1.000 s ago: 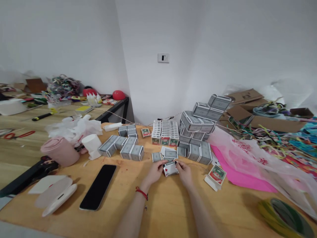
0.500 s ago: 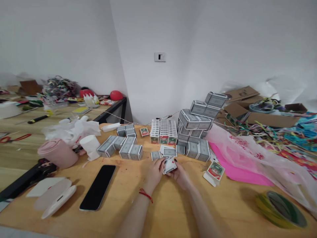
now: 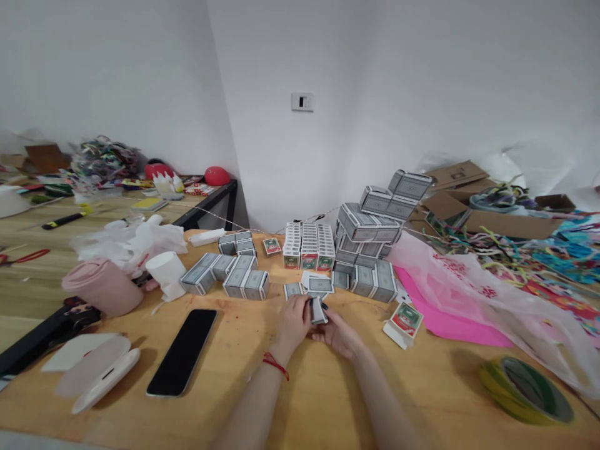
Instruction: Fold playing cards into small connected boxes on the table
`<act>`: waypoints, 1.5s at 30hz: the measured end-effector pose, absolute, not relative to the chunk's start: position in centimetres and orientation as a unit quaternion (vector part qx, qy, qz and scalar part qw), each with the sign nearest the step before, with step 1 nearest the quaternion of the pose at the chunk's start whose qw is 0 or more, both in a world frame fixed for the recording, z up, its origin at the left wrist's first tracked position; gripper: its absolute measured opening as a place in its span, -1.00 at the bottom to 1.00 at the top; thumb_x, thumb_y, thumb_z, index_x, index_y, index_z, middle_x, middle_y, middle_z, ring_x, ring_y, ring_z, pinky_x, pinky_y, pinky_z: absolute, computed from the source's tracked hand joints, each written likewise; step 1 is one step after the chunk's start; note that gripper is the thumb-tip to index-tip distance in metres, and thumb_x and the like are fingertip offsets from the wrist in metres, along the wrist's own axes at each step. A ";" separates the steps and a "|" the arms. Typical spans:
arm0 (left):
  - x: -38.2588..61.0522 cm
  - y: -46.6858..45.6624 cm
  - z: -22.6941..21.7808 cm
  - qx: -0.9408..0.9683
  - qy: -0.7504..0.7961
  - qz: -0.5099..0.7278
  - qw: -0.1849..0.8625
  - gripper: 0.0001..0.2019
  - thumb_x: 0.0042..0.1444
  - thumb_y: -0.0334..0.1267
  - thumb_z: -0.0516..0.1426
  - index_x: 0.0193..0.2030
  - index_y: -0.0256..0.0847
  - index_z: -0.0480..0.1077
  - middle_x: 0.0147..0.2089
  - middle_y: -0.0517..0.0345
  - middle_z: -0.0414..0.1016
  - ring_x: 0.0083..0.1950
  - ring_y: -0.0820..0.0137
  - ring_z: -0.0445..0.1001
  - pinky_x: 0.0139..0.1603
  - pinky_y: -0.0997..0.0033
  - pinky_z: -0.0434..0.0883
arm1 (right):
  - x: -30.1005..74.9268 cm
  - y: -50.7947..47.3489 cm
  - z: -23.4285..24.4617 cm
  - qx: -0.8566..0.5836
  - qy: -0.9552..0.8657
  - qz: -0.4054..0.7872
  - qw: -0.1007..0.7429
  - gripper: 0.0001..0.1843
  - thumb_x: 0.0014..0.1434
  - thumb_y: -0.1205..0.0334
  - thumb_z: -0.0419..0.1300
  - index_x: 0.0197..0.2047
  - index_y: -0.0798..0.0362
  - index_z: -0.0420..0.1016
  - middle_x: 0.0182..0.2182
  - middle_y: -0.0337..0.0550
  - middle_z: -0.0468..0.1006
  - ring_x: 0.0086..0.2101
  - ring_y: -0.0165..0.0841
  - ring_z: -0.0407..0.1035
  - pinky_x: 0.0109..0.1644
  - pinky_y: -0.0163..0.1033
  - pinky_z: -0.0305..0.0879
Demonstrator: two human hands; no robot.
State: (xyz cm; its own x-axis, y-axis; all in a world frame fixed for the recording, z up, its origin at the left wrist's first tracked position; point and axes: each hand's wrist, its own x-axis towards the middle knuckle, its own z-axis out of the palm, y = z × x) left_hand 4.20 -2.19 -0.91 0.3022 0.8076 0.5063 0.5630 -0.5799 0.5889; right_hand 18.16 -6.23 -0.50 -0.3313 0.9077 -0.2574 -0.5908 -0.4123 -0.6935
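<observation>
My left hand [image 3: 294, 324], with a red string bracelet at its wrist, and my right hand [image 3: 338, 332] hold a small stack of playing cards [image 3: 317, 310] between them. Both hands are closed around its edges, just above the wooden table. The stack's grey patterned side shows; the lower fingers are partly hidden. Beyond the fingertips, more playing cards [image 3: 321, 285] lie flat with grey backs up. Behind these stand rows of card boxes [image 3: 308, 247]. To the right of my right hand lies a card box [image 3: 405, 321] with its white flap open.
Stacked grey card decks [image 3: 370, 225] lean at the back right, with more decks [image 3: 246, 278] at left. A phone [image 3: 182, 352], a white case [image 3: 105, 380] and a pink roll [image 3: 102, 286] lie left. Yellow-green tape [image 3: 525, 390] and pink plastic [image 3: 450, 315] are at right.
The cards in my hands have turned: a white face with a red mark showed before, now the grey side does. The view has shifted slightly.
</observation>
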 end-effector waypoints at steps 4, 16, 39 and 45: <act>4.1 -2.4 0.0 0.806 0.394 0.416 0.148 -0.76 0.10 -0.44 -0.06 -0.14 -0.20 0.33 -0.14 0.01 0.41 -0.08 0.31 0.36 -0.06 0.23 0.35 | 18.1 -6.1 -0.2 -0.341 -0.253 0.746 0.513 -0.72 0.01 0.04 0.14 -0.30 0.06 0.45 -0.40 -0.14 0.54 -0.39 -0.34 0.40 -0.29 -0.23 0.31; 4.6 -3.2 1.0 0.819 0.371 0.386 0.208 -0.85 0.01 -0.34 0.09 -0.22 -0.17 0.35 -0.13 0.05 0.38 -0.02 0.28 0.32 0.02 0.19 0.30 | 18.4 -5.5 0.5 -0.374 -0.235 0.634 0.635 -0.75 -0.14 0.15 0.27 -0.32 -0.01 0.44 -0.35 -0.20 0.54 -0.30 -0.27 0.40 -0.16 -0.16 0.31; 5.1 -3.7 0.8 0.769 0.393 0.365 0.347 -0.39 -0.09 -0.35 0.19 0.15 -0.13 0.14 0.11 0.01 0.33 0.09 0.25 0.33 0.09 0.20 0.30 | 19.0 -5.6 0.1 -0.372 -0.316 0.670 0.560 -0.72 -0.12 0.12 0.31 -0.31 0.06 0.52 -0.40 -0.14 0.56 -0.37 -0.30 0.43 -0.20 -0.22 0.29; 5.0 -4.1 1.7 0.777 0.378 0.360 0.353 -0.44 -0.06 -0.37 0.15 0.14 -0.13 0.16 0.11 0.04 0.33 0.10 0.25 0.32 0.10 0.19 0.30 | 19.4 -5.7 -0.2 -0.390 -0.307 0.642 0.585 -0.55 -0.16 0.14 0.34 -0.15 0.01 0.45 -0.32 -0.16 0.55 -0.37 -0.30 0.41 -0.24 -0.21 0.29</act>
State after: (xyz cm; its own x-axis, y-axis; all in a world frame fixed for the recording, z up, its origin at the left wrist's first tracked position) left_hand 5.05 -4.14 1.66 0.4547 0.8412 0.2925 0.3332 -0.4653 0.8201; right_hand 19.40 -5.70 -0.18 -0.0123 0.9898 -0.1417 -0.5119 -0.1280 -0.8495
